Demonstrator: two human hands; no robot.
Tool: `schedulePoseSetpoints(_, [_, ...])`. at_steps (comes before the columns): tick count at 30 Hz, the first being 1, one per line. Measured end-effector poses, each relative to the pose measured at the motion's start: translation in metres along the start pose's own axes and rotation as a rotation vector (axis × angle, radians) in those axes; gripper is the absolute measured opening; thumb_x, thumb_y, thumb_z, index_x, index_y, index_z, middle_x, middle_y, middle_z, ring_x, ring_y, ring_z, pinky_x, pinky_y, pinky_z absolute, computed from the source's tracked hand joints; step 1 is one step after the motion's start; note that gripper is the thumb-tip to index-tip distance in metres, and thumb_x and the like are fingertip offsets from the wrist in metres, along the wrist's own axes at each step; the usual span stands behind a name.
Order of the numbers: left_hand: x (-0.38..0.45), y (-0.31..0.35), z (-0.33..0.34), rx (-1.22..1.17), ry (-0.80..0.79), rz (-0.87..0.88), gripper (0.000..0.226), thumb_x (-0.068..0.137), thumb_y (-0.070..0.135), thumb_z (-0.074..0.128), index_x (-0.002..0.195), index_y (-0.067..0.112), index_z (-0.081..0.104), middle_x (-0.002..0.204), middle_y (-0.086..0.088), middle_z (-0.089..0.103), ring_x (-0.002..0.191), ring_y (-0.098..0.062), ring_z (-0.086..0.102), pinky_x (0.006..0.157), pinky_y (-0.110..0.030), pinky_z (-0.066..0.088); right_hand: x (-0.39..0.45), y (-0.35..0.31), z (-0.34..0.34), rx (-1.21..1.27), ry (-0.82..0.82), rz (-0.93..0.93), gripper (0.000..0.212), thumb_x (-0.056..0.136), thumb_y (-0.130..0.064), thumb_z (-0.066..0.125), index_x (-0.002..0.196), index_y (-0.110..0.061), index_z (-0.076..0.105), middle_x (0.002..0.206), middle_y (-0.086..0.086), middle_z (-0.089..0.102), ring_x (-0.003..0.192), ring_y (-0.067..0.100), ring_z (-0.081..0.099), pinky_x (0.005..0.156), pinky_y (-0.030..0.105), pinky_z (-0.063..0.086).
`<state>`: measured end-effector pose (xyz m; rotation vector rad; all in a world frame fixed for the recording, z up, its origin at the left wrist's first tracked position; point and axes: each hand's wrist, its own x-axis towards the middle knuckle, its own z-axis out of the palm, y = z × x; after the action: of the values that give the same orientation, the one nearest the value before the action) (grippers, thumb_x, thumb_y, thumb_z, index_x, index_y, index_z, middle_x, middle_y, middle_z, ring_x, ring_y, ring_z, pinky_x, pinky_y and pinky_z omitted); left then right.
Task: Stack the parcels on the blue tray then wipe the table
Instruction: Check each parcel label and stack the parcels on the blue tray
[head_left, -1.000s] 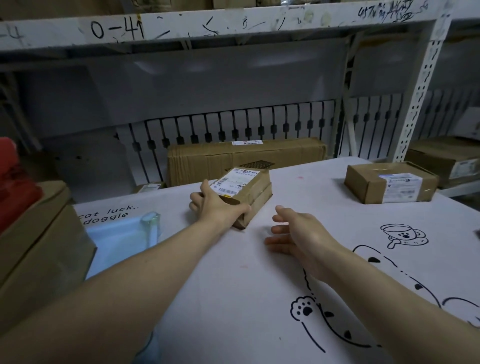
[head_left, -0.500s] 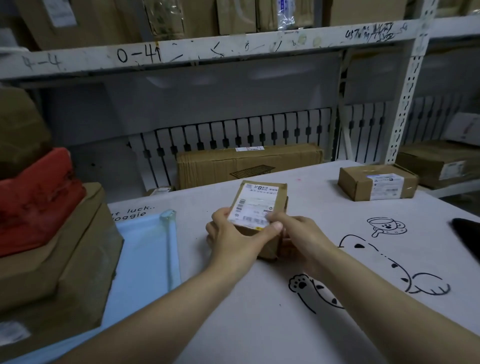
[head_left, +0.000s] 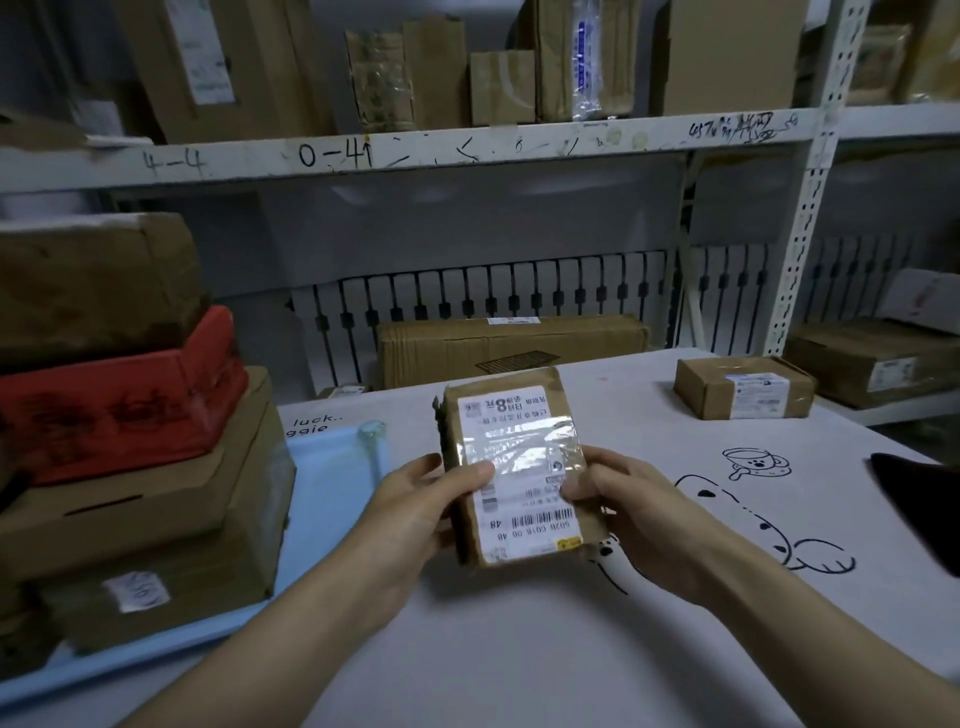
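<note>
A small brown parcel (head_left: 511, 467) is held up above the table (head_left: 519, 660), lifted clear of the cloth, with its white label turned toward the camera. It is gripped at both sides: the left hand (head_left: 415, 512) is wrapped around its left edge with the thumb pressed on the label, and the right hand (head_left: 631, 512) is curled around its right edge in the same way. The stacking step is judged to be in hand, with this parcel on its way to the pile. The blue tray (head_left: 332, 483) lies to the left, and a stack of parcels (head_left: 130, 457) is already set on it, a red one among them. A further parcel (head_left: 745, 387) is left on the far right of the table, so the wiping is not yet due. Next, the held parcel would need to be carried left and laid flat on the stack or on the bare strip of tray beside it. A dark shape at the right edge may be a cloth, though that cannot be made out.
</note>
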<state>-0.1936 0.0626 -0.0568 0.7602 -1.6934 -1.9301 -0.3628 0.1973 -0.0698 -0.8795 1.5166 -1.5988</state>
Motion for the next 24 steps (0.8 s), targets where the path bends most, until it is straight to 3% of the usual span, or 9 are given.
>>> schedulePoseSetpoints(4, [-0.011,-0.003,-0.011,0.05,-0.03,0.107,0.062,0.065,0.01,0.087,0.123,0.015,0.064,0.115,-0.002,0.074,0.105,-0.021,0.071,0.084,-0.031,0.055,-0.008,0.001,0.001,-0.031,-0.108,-0.043,0.059,0.063,-0.007,0.063,0.122,-0.009,0.064,0.115,0.011,0.074,0.106,0.03,0.07,0.072,0.026,0.054])
schedulePoseSetpoints(7, [-0.015,-0.009,-0.018,0.097,-0.05,0.182,0.084,0.048,0.021,0.09,0.126,0.019,0.06,0.12,0.001,0.072,0.112,-0.019,0.067,0.093,-0.034,0.053,-0.013,0.002,0.001,-0.079,-0.156,-0.058,0.061,0.06,-0.002,0.061,0.121,-0.004,0.064,0.118,0.014,0.072,0.106,0.028,0.069,0.069,0.019,0.052])
schedulePoseSetpoints(10, [-0.021,-0.011,-0.02,0.195,-0.068,0.26,0.086,0.046,0.024,0.086,0.127,0.027,0.056,0.124,0.008,0.068,0.115,-0.012,0.064,0.091,-0.027,0.054,-0.016,0.004,0.003,-0.12,-0.192,-0.085,0.061,0.057,0.003,0.062,0.118,-0.002,0.065,0.116,0.017,0.072,0.094,0.018,0.069,0.065,0.017,0.051])
schedulePoseSetpoints(14, [-0.025,-0.015,-0.019,0.391,-0.017,0.376,0.088,0.053,0.029,0.082,0.133,0.035,0.047,0.131,0.016,0.06,0.131,-0.008,0.05,0.115,-0.043,0.036,-0.019,0.005,0.005,-0.116,-0.157,-0.159,0.056,0.055,0.009,0.064,0.109,-0.005,0.066,0.099,0.012,0.072,0.079,0.007,0.065,0.06,0.015,0.049])
schedulePoseSetpoints(18, [-0.031,-0.016,-0.016,0.423,0.022,0.43,0.087,0.062,0.018,0.08,0.138,0.034,0.041,0.133,0.016,0.057,0.131,-0.004,0.049,0.115,-0.042,0.039,-0.019,0.003,0.007,-0.144,-0.135,-0.205,0.065,0.069,0.023,0.066,0.121,-0.015,0.063,0.113,0.008,0.071,0.102,0.012,0.063,0.073,0.023,0.053])
schedulePoseSetpoints(22, [-0.034,-0.018,-0.017,0.406,0.043,0.443,0.087,0.062,0.018,0.08,0.138,0.033,0.04,0.13,0.02,0.058,0.13,-0.003,0.05,0.112,-0.038,0.042,-0.016,0.002,0.01,-0.172,-0.122,-0.223,0.073,0.067,0.012,0.072,0.128,-0.026,0.061,0.123,-0.001,0.068,0.118,0.017,0.059,0.093,0.039,0.052])
schedulePoseSetpoints(24, [-0.035,-0.018,-0.018,0.401,0.04,0.445,0.087,0.062,0.019,0.08,0.137,0.033,0.04,0.13,0.019,0.058,0.13,-0.004,0.05,0.113,-0.039,0.042,-0.016,0.002,0.01,-0.185,-0.126,-0.22,0.073,0.066,0.008,0.073,0.129,-0.028,0.06,0.126,-0.003,0.067,0.121,0.018,0.057,0.096,0.043,0.051])
